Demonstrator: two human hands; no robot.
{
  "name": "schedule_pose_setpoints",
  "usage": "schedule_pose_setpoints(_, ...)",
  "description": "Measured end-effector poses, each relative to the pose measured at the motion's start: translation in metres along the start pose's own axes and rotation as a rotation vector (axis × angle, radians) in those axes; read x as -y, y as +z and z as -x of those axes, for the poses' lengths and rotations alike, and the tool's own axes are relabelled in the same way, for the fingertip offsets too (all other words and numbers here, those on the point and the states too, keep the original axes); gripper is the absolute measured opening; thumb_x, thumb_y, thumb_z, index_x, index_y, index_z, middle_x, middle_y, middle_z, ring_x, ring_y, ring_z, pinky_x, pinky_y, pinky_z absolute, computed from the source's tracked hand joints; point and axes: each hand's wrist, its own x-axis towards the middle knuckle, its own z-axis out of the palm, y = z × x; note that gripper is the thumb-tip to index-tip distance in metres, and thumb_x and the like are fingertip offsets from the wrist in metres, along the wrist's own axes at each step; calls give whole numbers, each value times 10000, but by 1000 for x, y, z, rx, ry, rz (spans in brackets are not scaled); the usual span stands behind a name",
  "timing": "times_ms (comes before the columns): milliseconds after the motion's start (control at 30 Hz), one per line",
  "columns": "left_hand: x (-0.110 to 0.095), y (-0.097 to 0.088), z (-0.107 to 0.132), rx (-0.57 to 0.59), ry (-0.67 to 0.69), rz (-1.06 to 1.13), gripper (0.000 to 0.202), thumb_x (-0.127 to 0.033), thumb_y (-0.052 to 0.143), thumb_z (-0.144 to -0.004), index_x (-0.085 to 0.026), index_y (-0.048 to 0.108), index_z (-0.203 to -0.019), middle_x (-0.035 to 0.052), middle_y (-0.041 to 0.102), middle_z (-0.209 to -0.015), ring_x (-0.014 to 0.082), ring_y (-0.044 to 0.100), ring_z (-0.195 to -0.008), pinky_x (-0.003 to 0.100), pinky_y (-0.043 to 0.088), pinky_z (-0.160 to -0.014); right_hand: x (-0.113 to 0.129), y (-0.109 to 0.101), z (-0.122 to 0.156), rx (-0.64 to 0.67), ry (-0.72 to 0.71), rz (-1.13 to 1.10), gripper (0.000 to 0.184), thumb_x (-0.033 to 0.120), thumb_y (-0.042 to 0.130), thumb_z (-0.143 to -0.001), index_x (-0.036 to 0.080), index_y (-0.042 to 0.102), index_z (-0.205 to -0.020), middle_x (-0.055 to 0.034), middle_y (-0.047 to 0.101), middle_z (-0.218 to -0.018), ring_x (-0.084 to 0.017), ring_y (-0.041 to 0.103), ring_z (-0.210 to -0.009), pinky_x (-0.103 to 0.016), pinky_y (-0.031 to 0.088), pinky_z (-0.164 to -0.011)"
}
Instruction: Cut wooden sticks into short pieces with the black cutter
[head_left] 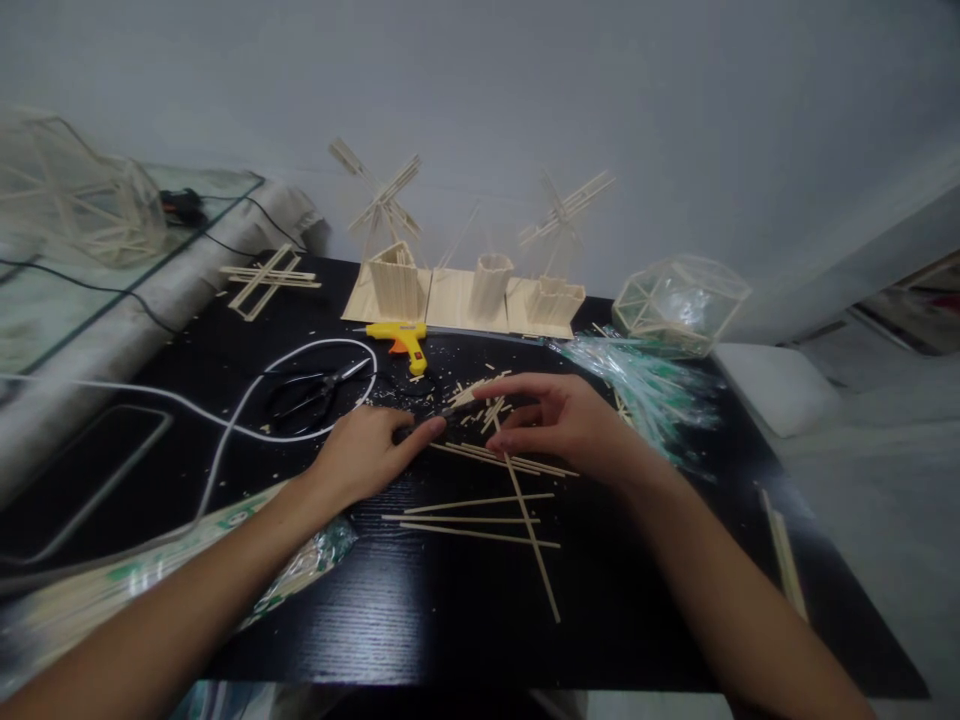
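Observation:
My left hand (pixel 367 455) rests on the black table (pixel 465 620), fingers closed on a small dark tool (pixel 442 412) whose tip points right. My right hand (pixel 559 420) hovers just right of it, thumb and fingers pinched near the top end of a long thin wooden stick (pixel 529 520) that slants down toward me. Whether the fingers grip the stick is unclear. Several more sticks (pixel 472 520) lie flat below both hands, and short offcuts (pixel 480 392) are scattered just beyond them.
A yellow glue gun (pixel 401 338) and black scissors (pixel 315 395) lie behind the left hand, with a white cord (pixel 247 400). Stick windmill models (pixel 465 285) stand at the back. Clear plastic wrap (pixel 645 385) and a wire-frame shape (pixel 679 300) are at right. A stick packet (pixel 150 580) sits at left.

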Motion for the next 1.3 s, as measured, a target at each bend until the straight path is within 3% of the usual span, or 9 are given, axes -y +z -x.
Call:
schedule_pose_setpoints(100, 2, 0, -2, -56, -107, 74, 689, -744, 320, -937, -209, 630, -632, 36, 630, -614, 203, 570, -619, 309, 321, -621, 0, -6, -1, -31, -8, 84, 501, 169, 850, -729, 205, 722, -1213, -46, 789, -934, -169, 765, -785, -269, 628, -724)
schedule_pose_setpoints(200, 3, -3, -4, -104, -153, 147, 711, -746, 300, -939, -202, 597, -591, 30, 616, -582, 192, 558, -593, 302, 330, -606, -6, -12, -6, -56, 29, 201, 465, 137, 828, -735, 192, 727, -1185, -55, 788, -983, -170, 763, -783, -281, 626, -737)
schedule_pose_setpoints(367, 4, -3, -5, -112, -143, 169, 710, -745, 304, -940, -203, 550, -553, 12, 566, -530, 176, 526, -551, 295, 324, -585, -23, -17, -20, -79, 189, 324, 471, 27, 752, -750, 151, 701, -1202, -24, 767, -756, -206, 763, -752, -351, 625, -768)
schedule_pose_setpoints(467, 4, -2, -4, -99, -128, 182, 693, -743, 320, -940, -204, 585, -594, 10, 578, -550, 179, 531, -566, 292, 326, -582, -31, -17, -26, -104, 211, 308, 539, 28, 756, -755, 148, 659, -1271, -18, 756, -710, -225, 765, -749, -390, 625, -785)
schedule_pose_setpoints(600, 4, -2, -3, -117, -120, 178, 689, -733, 326, -943, -206, 572, -573, 6, 551, -515, 177, 520, -544, 293, 320, -573, -34, -17, -28, -144, 148, 258, 606, 59, 781, -755, 155, 607, -1328, -47, 777, -829, -223, 770, -779, -401, 623, -818)
schedule_pose_setpoints(767, 2, -3, -3, -152, -115, 187, 672, -708, 345, -947, -202, 578, -571, -3, 542, -510, 167, 513, -545, 286, 324, -582, -32, -22, -27, -265, 78, 204, 448, 116, 837, -700, 163, 662, -1109, -121, 731, -1177, -187, 761, -794, -384, 630, -823)
schedule_pose_setpoints(967, 3, -3, -2, -158, -114, 189, 659, -679, 342, -962, -196, 564, -573, -11, 512, -504, 158, 507, -547, 288, 307, -591, -20, -36, -19, -290, -16, 140, 333, 277, 899, -657, 176, 718, -917, -48, 769, -847, -206, 754, -835, -414, 618, -894)
schedule_pose_setpoints(1133, 3, -1, -3, -149, -112, 201, 658, -686, 341, -963, -196, 546, -573, -15, 508, -510, 155, 506, -553, 287, 308, -594, -15, -40, -15, -350, -118, 232, 291, 353, 865, -718, 197, 776, -948, -49, 778, -844, -207, 741, -795, -404, 636, -797)
schedule_pose_setpoints(1300, 1, 0, -3, -138, -105, 210, 651, -690, 348, -958, -200, 552, -580, -19, 494, -504, 157, 488, -541, 290, 304, -585, -32, -17, -23, -336, -143, 454, 157, 238, 781, -806, 200, 793, -959, -58, 793, -883, -199, 739, -768, -381, 615, -793)
